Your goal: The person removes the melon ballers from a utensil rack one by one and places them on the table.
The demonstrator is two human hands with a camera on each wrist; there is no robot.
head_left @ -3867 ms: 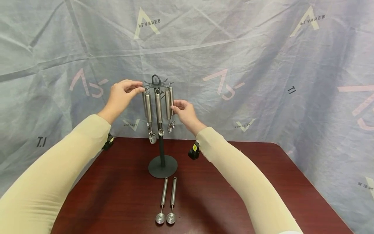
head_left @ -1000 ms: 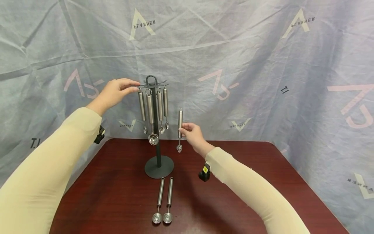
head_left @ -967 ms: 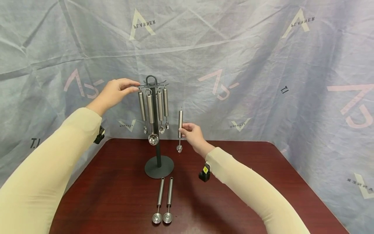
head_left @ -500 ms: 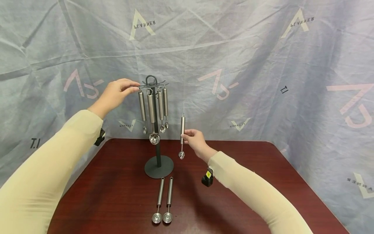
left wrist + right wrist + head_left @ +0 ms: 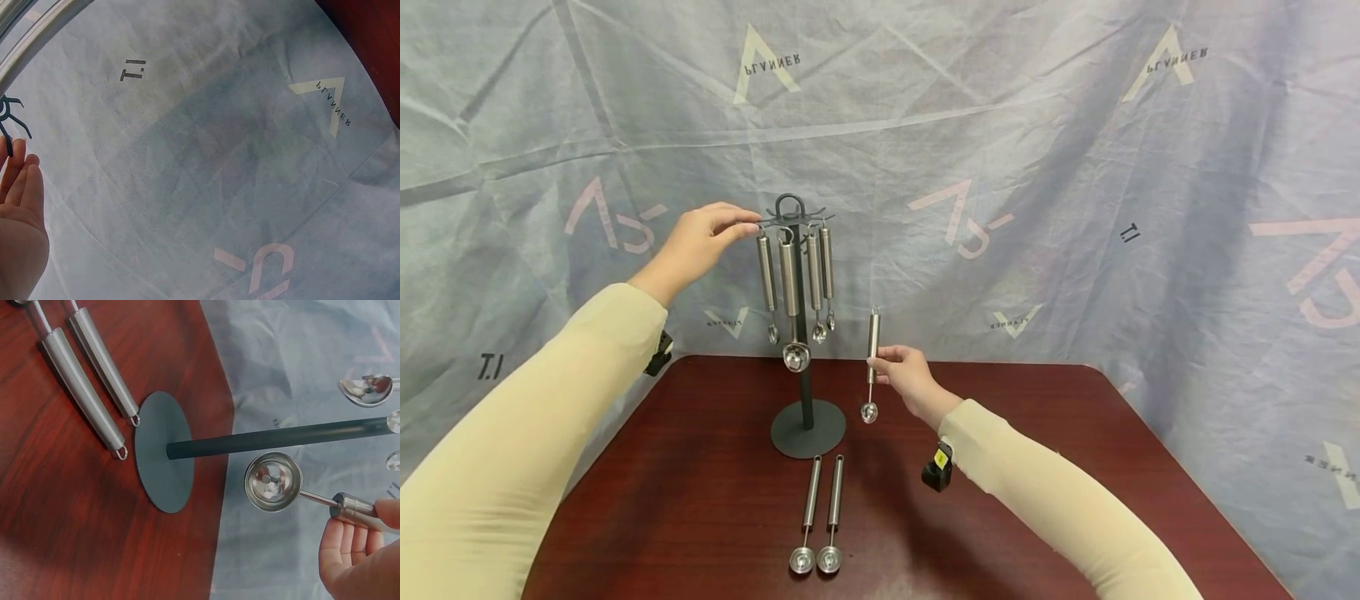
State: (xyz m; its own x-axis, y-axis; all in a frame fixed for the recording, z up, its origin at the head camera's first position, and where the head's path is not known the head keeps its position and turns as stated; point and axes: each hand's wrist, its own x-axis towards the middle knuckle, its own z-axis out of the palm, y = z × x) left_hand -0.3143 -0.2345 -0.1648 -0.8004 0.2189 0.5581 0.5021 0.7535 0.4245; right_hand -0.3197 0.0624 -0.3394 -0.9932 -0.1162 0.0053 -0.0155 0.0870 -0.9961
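Observation:
My right hand (image 5: 910,379) pinches the steel handle of a round-bowled metal scoop (image 5: 869,412), upright above the table with its bowl down. In the right wrist view, the scoop's bowl (image 5: 273,481) faces the camera, and a round detail shows at its centre. My left hand (image 5: 703,237) pinches the end of a hook at the top of a dark metal stand (image 5: 806,392). Several similar utensils (image 5: 789,279) hang from that stand's hooks by their loops. In the left wrist view, my left fingers (image 5: 31,187) touch the hook (image 5: 7,140).
Two matching scoops (image 5: 811,500) (image 5: 836,500) lie side by side on the red-brown table (image 5: 1000,517), in front of the stand's round base (image 5: 827,429), bowls toward me. A grey printed cloth (image 5: 1060,167) hangs behind the table.
The right hand took one scoop off the stand, carried it rightward, and is lowering it toward the table. The left hand stays at the hook; the two scoops on the table lie still.

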